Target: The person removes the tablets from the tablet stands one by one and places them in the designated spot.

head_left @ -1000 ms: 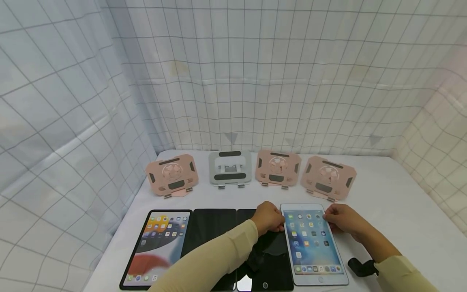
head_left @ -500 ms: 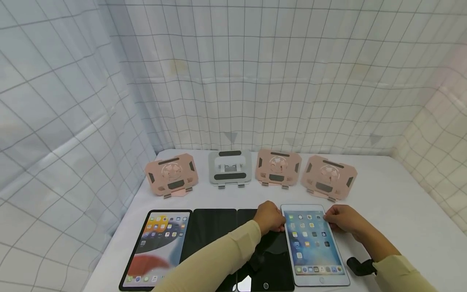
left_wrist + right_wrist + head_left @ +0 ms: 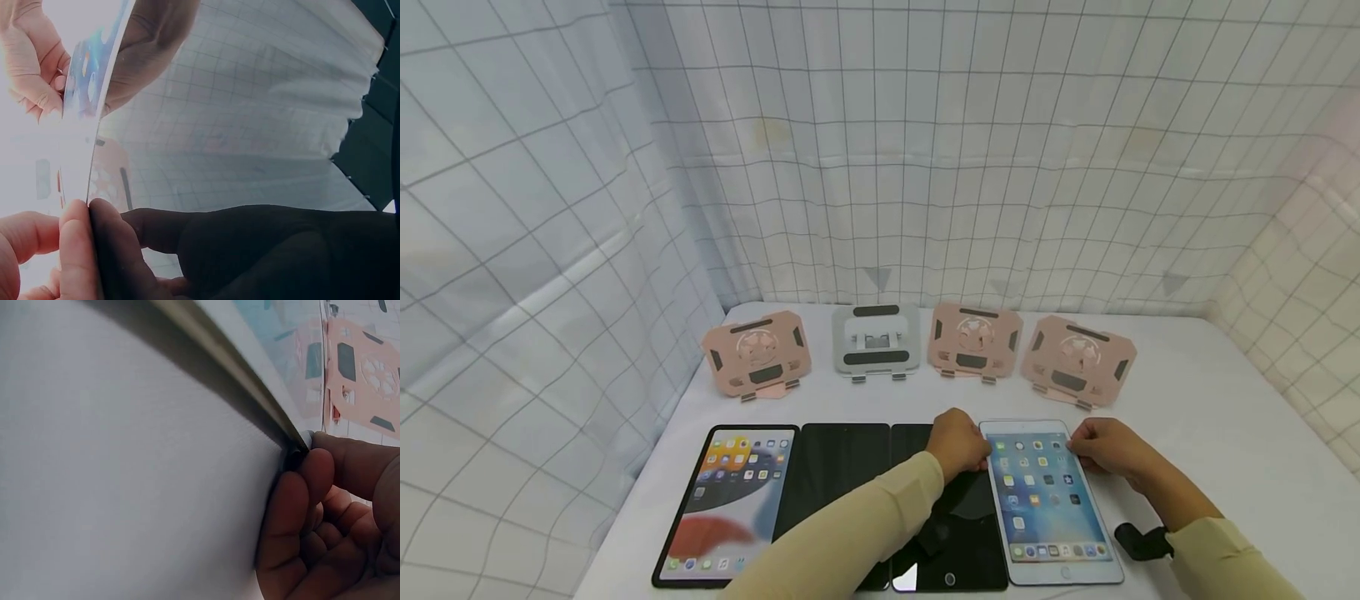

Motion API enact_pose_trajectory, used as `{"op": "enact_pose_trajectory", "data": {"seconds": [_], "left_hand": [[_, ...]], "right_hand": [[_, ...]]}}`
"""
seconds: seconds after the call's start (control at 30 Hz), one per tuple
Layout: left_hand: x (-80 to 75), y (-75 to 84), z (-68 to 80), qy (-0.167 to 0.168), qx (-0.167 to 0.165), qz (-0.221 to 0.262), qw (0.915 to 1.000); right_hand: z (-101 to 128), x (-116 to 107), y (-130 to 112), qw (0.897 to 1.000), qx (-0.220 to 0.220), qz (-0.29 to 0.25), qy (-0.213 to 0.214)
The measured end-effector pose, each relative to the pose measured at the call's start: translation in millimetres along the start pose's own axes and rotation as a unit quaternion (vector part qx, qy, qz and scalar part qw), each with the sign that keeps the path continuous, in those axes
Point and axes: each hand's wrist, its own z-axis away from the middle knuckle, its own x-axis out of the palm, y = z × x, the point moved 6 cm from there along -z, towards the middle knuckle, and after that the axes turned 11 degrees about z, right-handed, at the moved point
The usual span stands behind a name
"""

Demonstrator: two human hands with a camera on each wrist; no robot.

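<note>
The white tablet is pinched by left hand and right hand; wrist views reveal fingertips under its lifted edges.

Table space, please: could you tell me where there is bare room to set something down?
The table is bare right of the white tablet, and in the strip between stands and tablets. The front row is crowded edge to edge.

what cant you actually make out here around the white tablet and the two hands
- Head view: the dark tablet beside the white tablet is partly hidden by the left sleeve.
- Head view: fingers of the left hand and right hand curl over the tablet's edges, out of sight.
- Right wrist view: the tablet's screen is a thin sliver, its icons unreadable.
- Left wrist view: glare washes out the table.
</note>
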Motion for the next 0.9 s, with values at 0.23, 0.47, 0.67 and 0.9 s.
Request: {"op": "enact_pose_trajectory", "data": {"seconds": [0.23,0.47,0.67,0.9], "left_hand": [[-0.7,-5.0,0.1,-0.002,-0.009,0.015,0.9998],[-5.4,-7.6,-0.5,-0.06,-0.017,0.056,0.9965],[-21.2,-14.7,18.3,-0.139,-0.018,0.089,0.9861],[-115.2,-8.1,66.4,-0.108,0.093,-0.023,0.9895]], "right_hand": [[0,2,-1,1.0,-0.005,0.016,0.001],[1,3,-3,1.0,-0.017,0.017,0.007],[5,-1,2,1.0,-0.011,0.003,0.01],[14,-7,9,0.995,-0.027,-0.098,-0.002]]}}
